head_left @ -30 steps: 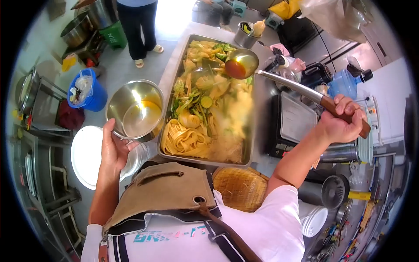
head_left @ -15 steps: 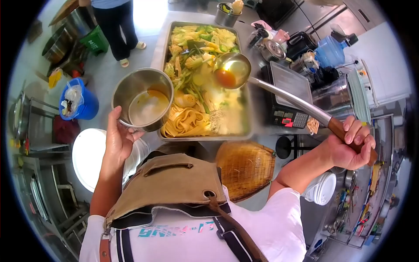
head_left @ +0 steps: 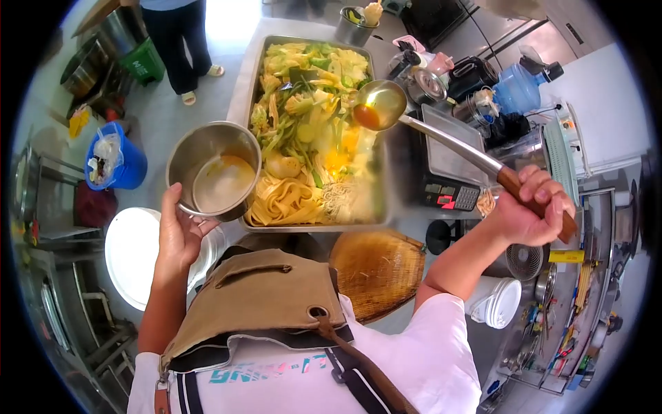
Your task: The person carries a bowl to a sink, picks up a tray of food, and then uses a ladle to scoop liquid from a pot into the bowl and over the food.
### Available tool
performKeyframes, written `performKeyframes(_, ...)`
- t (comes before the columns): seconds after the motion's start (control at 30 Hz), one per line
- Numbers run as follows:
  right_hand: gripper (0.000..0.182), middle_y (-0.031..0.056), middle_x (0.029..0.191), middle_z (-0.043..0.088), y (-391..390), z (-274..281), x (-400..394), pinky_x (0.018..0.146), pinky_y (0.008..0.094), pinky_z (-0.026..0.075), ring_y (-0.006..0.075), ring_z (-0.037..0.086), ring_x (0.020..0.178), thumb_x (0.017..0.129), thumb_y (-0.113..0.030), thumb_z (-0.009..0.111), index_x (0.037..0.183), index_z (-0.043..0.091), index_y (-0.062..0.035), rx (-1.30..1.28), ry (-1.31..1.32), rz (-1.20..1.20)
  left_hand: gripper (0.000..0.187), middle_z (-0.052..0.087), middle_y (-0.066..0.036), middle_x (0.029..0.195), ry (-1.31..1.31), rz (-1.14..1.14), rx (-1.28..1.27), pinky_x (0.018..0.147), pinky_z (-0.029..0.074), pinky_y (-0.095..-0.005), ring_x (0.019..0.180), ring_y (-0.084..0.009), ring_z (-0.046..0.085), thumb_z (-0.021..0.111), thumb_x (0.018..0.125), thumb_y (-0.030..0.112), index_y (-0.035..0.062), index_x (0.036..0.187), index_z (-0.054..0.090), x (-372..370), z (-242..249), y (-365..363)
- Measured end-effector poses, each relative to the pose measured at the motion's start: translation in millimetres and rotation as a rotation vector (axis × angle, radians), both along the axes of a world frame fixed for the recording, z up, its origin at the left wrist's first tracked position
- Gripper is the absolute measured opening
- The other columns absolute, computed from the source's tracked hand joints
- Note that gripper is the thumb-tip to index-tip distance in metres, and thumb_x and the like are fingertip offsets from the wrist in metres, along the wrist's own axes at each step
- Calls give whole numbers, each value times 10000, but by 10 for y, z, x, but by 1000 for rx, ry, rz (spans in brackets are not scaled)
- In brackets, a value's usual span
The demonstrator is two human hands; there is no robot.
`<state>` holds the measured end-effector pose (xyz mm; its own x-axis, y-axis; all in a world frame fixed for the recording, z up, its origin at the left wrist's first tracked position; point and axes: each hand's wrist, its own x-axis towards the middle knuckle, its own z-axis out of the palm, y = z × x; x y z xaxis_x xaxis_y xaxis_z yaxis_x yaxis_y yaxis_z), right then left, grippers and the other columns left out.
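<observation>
My left hand (head_left: 181, 231) grips the lower side of a deep steel pot (head_left: 181, 155), fingers under it. A little yellowish liquid lies in its bottom. My right hand (head_left: 534, 207) is closed around the wooden handle of a steel ladle (head_left: 455, 145). The ladle's bowl is tilted over a large steel tray (head_left: 310, 228), with orange-red oil at its lower left edge. In the tray are leafy cut vegetables (head_left: 314, 65), wide tofu-skin strips (head_left: 279, 203) and thin pale strands (head_left: 343, 200). Steam blurs the tray's right side; orange-yellow liquid shows on the vegetables.
Right of the tray stands a digital scale (head_left: 448, 196), with jars and a black kettle (head_left: 472, 77) behind. A woven basket (head_left: 376, 276) is below the tray. White buckets (head_left: 127, 255) and a blue bin (head_left: 127, 165) stand left. Another person's legs (head_left: 176, 52) show upper left.
The ladle has tilted further and holds less oil. Orange-yellow liquid now shows on the vegetables below it. The view has shifted slightly; my left hand still holds the pot.
</observation>
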<state>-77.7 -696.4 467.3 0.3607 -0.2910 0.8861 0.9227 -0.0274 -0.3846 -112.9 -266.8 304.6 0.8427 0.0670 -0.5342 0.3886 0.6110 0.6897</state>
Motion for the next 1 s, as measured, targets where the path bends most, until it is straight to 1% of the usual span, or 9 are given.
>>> performKeyframes(0.1,75,88,541,447,68,-24,407,423,360,350,181,389,406,734,-83,552,704,491,-50,-44,-51,37,651,532,-98,1215,12,20,13,904,402,-451,1084,-271,538,537,802,535,91,1262,417,16,0,5)
performKeyframes(0.23,74,105,548,461,17,-114,967,451,385,404,192,411,419,723,3,541,767,500,-41,-18,-67,109,662,519,-104,1230,-2,102,55,895,419,-449,1086,-266,536,531,807,537,89,1276,400,68,68,-93)
performKeyframes(0.4,75,118,541,470,54,-201,1671,430,342,424,193,437,412,697,68,511,731,475,12,-36,-129,157,666,501,-123,1250,-1,119,77,883,448,-448,1098,-271,536,500,829,522,77,1306,369,154,112,-175)
performKeyframes(0.47,66,126,554,471,82,-225,1871,454,358,419,211,456,456,694,41,499,706,463,-14,-102,-75,59,662,497,-129,1256,-6,128,75,877,458,-445,1100,-273,537,492,835,516,75,1312,363,201,119,-200)
performKeyframes(0.6,84,133,565,486,184,-289,2197,470,356,425,213,467,469,687,66,525,730,480,9,-117,-89,113,657,492,-135,1261,13,177,87,868,469,-444,1101,-279,540,485,841,510,70,1313,361,272,128,-281)
performKeyframes(0.63,92,129,578,492,220,-299,2241,478,357,424,212,463,474,693,59,549,747,493,11,-122,-100,121,661,489,-136,1264,26,186,89,869,468,-446,1105,-281,538,483,842,510,66,1315,358,282,136,-310)
performKeyframes(0.73,119,120,604,508,206,-295,2317,426,312,434,200,486,453,692,120,518,772,484,38,-197,-175,214,668,484,-139,1275,45,187,82,877,462,-452,1116,-285,533,475,847,510,55,1321,354,311,111,-340)
performKeyframes(0.9,115,97,575,460,108,-111,1859,544,366,435,202,452,491,722,28,570,725,458,6,-314,-25,367,655,487,-135,1278,5,127,76,911,436,-459,1138,-278,518,457,861,498,42,1321,358,334,131,-426)
performKeyframes(1.0,155,72,588,461,139,16,1387,527,360,425,185,451,486,763,-74,620,775,470,-36,-426,-35,312,642,499,-128,1268,-6,95,73,924,422,-457,1143,-269,512,452,866,494,46,1318,366,351,100,-433)
